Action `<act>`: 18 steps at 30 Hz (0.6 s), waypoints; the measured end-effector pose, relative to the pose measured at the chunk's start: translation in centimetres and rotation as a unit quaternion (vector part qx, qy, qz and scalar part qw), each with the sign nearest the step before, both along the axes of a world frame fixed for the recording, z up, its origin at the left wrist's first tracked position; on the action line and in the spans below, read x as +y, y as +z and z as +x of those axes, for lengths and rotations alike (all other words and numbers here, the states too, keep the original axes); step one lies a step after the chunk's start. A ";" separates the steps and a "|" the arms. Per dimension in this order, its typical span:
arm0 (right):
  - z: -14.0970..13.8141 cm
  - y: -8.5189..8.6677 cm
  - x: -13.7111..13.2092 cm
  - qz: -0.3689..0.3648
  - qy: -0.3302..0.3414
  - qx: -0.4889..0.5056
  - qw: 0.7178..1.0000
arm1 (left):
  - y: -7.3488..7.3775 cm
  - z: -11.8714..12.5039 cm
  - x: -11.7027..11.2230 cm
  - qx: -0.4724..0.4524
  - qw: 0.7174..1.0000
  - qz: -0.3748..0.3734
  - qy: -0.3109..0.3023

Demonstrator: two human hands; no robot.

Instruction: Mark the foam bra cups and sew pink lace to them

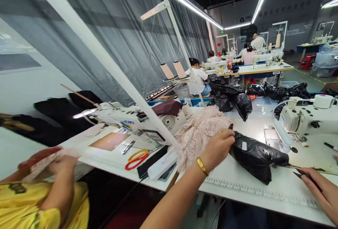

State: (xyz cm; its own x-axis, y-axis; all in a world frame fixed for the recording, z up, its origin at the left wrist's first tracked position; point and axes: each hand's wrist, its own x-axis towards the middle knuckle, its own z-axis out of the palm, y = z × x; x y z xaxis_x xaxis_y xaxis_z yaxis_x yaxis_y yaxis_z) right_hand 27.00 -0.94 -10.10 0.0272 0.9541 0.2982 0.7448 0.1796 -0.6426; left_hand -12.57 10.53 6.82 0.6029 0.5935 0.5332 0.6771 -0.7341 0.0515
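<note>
My left hand (218,147), with a gold bracelet on the wrist, has its fingers curled on the near end of a black plastic bag (256,155) that lies on the white table (264,190). It rests beside a heap of pink lace fabric (196,134). My right hand (323,192) is at the lower right, closed on dark scissors (303,172) whose blades point left at the bag's other end.
A co-worker in yellow (39,204) at the lower left holds a strip of lace. White sewing machines stand at left (126,116) and right (308,116). Red and yellow scissors (136,159) lie near the left machine. More black bags (229,95) are piled behind; other people sew farther back.
</note>
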 end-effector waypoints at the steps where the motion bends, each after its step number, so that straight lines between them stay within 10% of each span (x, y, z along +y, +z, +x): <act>1: 0.0 0.4 -0.3 -0.015 -0.009 0.005 1.000 | 0.1 0.2 0.7 -0.039 0.999 0.015 0.023; 8: -1.2 2.9 -1.7 -0.094 -0.020 0.060 0.994 | -4.2 3.4 -5.4 -0.233 0.971 0.040 0.048; 13: -5.8 7.7 -1.4 -0.046 0.131 0.071 0.988 | -8.6 5.3 -11.1 -0.189 0.965 -0.108 0.144; 18: -12.3 10.8 0.1 0.052 0.278 0.024 0.959 | -10.4 6.5 -11.9 -0.144 0.959 -0.154 0.187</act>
State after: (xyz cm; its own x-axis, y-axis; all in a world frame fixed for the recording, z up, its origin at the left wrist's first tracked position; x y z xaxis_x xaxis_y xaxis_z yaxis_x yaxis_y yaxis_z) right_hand 14.73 -0.84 0.67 -0.4614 0.7904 0.4029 0.4855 0.6051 -0.6310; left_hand -6.09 -1.34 -3.58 0.1706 0.8959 0.4102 0.8155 -0.3620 0.4516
